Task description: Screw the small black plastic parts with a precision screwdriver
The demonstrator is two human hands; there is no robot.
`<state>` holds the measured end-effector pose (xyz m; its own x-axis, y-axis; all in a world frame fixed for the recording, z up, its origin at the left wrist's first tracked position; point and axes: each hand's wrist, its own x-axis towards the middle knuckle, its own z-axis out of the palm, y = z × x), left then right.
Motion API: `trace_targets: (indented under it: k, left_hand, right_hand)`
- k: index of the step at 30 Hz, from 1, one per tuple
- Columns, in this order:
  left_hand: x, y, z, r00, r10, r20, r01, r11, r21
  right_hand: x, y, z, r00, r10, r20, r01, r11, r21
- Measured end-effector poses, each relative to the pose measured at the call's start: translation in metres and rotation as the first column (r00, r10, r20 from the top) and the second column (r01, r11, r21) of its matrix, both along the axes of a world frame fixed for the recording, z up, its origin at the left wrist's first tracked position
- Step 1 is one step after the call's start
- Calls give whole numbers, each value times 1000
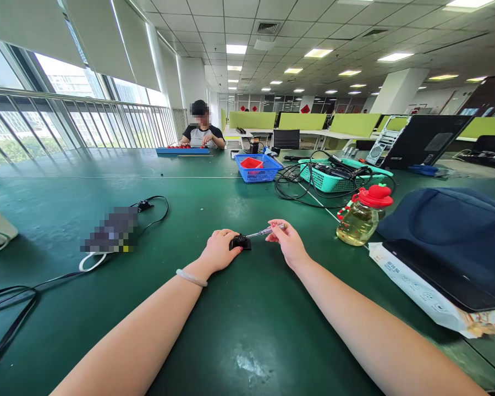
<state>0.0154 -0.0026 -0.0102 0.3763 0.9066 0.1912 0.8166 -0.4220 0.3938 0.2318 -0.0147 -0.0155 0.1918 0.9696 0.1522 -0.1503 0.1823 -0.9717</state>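
At the near centre of a dark green worktop [247, 308], a small black device [240, 241], its details too small to make out, with a flat black piece [246, 247] at its near right. Around the device's left and near sides, a narrow grip of the left hand [219, 248], with a pale bangle [192, 278] at the wrist. In the right hand [286, 242], a screwdriver [268, 230] with a see-through handle, pinched in an equally narrow grip, shaft slanting slightly down to the left, tip right at the device; too fine to tell whether touching. Well to the left, a blurred-out dark object [113, 228], and nearer, black cords [17, 333]. To the right, a see-through bottle [357, 225] of yellowish liquid with a red lid, just beside a navy bag [457, 225]; nearer, a flat black slab [441, 273] on a white packet [408, 289]. Farther off, a blue basket [253, 176] with a red tray [251, 163] inside, and to the right a teal basket [328, 182] heaped with black cables, some looping onto the worktop. At far right, a large, tilted black panel [431, 140]. At the far side, left of centre, a seated person [198, 135] behind a blue tray [181, 151] of red pieces. Beyond, green partitions [303, 121] under ceiling lights [236, 49].
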Motion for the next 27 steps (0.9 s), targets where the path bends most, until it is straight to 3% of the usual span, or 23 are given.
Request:
trace_targets:
  k: [12, 18, 27]
  left_hand:
    - [0, 0, 1, 1000, -10, -18, 10, 1000, -2]
    - [0, 0, 2, 999, -5, -32, 5, 1000, -5]
    - [-1, 0, 2, 1000, -14, -28, 13, 1000, -7]
  right_hand:
    - [0, 1, 1, 999, 2, -33, -3, 1000, -10]
    - [-1, 0, 1, 999, 27, 34, -27, 1000, 3]
    - [2, -1, 3, 997, -72, 30, 69, 994, 83]
